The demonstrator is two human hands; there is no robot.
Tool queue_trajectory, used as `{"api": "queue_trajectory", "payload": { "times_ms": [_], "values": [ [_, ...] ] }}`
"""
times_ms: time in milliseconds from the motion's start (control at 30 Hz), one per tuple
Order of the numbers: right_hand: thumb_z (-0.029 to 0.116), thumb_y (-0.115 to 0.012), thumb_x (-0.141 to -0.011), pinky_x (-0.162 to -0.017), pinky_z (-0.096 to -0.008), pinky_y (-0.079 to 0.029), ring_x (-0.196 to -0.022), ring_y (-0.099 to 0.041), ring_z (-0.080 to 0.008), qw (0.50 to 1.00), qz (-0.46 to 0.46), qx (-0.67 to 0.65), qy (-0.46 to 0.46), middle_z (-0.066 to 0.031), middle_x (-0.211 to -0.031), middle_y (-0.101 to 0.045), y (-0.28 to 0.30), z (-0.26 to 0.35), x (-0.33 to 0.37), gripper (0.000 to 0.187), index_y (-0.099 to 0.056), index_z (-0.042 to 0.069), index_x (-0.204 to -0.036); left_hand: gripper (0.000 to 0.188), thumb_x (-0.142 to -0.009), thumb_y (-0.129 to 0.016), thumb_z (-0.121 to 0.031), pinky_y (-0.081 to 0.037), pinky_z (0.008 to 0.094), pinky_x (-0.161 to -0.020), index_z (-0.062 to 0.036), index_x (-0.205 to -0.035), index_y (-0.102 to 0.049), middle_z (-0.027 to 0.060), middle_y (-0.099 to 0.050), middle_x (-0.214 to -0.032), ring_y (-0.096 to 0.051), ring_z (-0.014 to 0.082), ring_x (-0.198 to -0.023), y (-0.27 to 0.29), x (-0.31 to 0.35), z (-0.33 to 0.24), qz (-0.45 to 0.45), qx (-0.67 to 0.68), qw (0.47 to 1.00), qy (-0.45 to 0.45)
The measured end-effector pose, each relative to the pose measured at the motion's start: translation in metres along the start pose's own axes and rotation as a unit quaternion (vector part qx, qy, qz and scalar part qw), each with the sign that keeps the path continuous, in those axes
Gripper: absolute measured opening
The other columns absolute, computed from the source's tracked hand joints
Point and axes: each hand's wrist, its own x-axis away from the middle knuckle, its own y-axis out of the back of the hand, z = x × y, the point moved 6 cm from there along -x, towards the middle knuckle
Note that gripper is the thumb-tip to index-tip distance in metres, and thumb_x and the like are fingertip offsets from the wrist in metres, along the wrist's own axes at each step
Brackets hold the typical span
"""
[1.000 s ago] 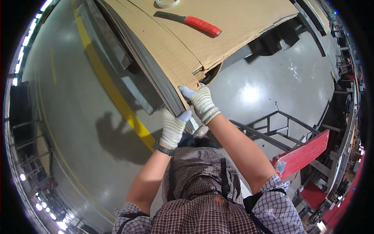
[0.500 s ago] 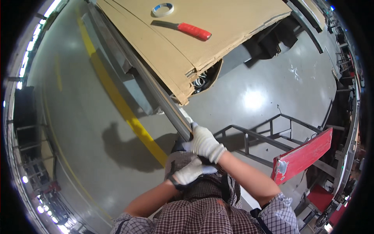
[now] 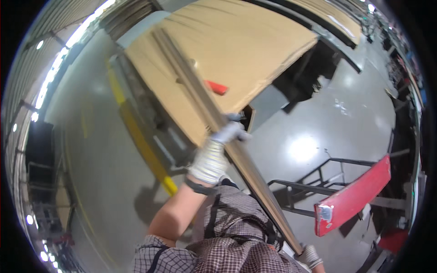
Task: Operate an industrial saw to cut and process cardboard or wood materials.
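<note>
A long, narrow grey-brown bar, like a metal profile [image 3: 255,170], slants across in front of me, its far part blurred by motion over the cardboard-topped stack [image 3: 255,41]. Around its middle my left hand [image 3: 213,157], in a white glove, is closed. At its near end, low on the right, my gloved right hand [image 3: 311,257] grips it; most of those fingers are hidden. On the cardboard, a tool with a red handle [image 3: 217,87] lies partly behind the bar. Beside it the bar mostly covers a roll of tape [image 3: 193,63].
To the right stands a dark metal frame [image 3: 296,186] with a red panel [image 3: 353,198] near the bar's lower end. A yellow line [image 3: 141,141] runs along the grey floor on the left. Dark bars [image 3: 318,27] lie beyond the stack.
The bar has swung up from the stack's left side to lie across over the cardboard. My left hand has reached forward onto it, while my right hand has drawn back to its near end.
</note>
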Motion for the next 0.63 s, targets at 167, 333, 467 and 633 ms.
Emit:
{"api": "queue_trajectory", "payload": {
  "times_ms": [167,333,467,633],
  "values": [
    [0.033,-0.069,-0.084,-0.085,-0.0599,-0.045,-0.112,-0.059,-0.0347,0.941,0.050,-0.320,-0.101,-0.0241,-0.124,-0.057,-0.087,-0.006,0.028,0.052,-0.049,0.015,-0.129,0.043,-0.086,-0.073,-0.022,-0.051,0.0273,-0.070,-0.0067,-0.121,-0.053,0.0027,-0.063,-0.089,-0.061,0.0133,-0.079,-0.142,-0.015,0.156,0.200,-0.023,0.965,0.168],
    [0.039,-0.071,-0.083,-0.093,-0.0576,-0.043,-0.114,-0.057,-0.0366,0.893,-0.018,-0.435,-0.116,-0.0217,-0.129,-0.054,-0.091,0.047,0.063,0.060,-0.047,0.015,-0.133,0.039,-0.074,-0.084,-0.023,-0.053,0.0321,-0.062,-0.0051,-0.101,-0.062,0.0062,-0.066,-0.079,-0.065,0.0175,-0.070,-0.187,0.005,0.355,0.221,-0.068,0.906,0.355],
    [0.043,-0.073,-0.083,-0.099,-0.0559,-0.042,-0.116,-0.056,-0.0382,0.873,-0.054,-0.473,-0.106,-0.0198,-0.133,-0.051,-0.059,0.084,0.069,0.066,-0.045,0.015,-0.136,0.042,-0.072,-0.083,-0.019,-0.054,0.0375,-0.068,-0.0014,-0.102,-0.061,0.0105,-0.067,-0.084,-0.064,0.0224,-0.076,-0.186,-0.016,0.466,0.210,-0.225,0.850,0.427],
    [0.047,-0.074,-0.082,-0.104,-0.0541,-0.041,-0.117,-0.054,-0.0397,0.874,-0.087,-0.470,-0.088,-0.0179,-0.137,-0.048,0.006,0.110,0.055,0.073,-0.043,0.015,-0.140,0.028,-0.078,-0.075,-0.011,-0.051,0.0345,-0.055,-0.0032,-0.098,-0.058,0.0076,-0.061,-0.077,-0.060,0.0195,-0.063,-0.268,-0.157,0.503,0.140,-0.148,0.882,0.426]
  ]
}}
